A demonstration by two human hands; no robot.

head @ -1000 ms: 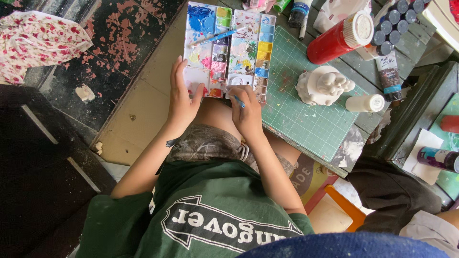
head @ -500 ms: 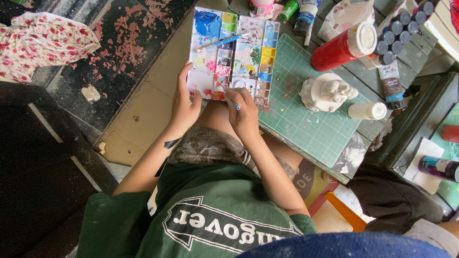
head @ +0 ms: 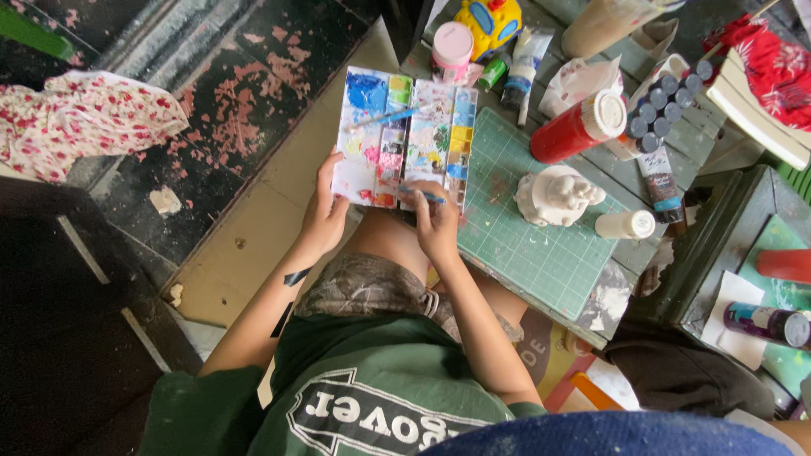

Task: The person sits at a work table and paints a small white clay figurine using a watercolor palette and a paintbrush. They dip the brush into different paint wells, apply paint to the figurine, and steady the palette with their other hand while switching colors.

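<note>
A white paint palette (head: 404, 135) smeared with blue, yellow, pink and green rests partly on my lap and partly on a green cutting mat (head: 532, 241). My left hand (head: 324, 211) grips the palette's near left corner. My right hand (head: 438, 221) holds a thin paintbrush (head: 422, 196) with its tip on the palette's near edge. A second blue brush (head: 385, 116) lies across the palette. A white unpainted figurine (head: 557, 194) stands on the mat, to the right of my right hand.
A red bottle (head: 578, 128), a small white bottle (head: 625, 225), several dark-capped paint tubes (head: 663, 105), a pink-lidded jar (head: 452, 51) and a yellow toy (head: 490, 21) crowd the table. A floral cloth (head: 76, 118) lies on the worn floor at left.
The view has tilted, so the palette and table sit lower in the frame. Both hands stay at the palette's near edge, the brush still on it.
</note>
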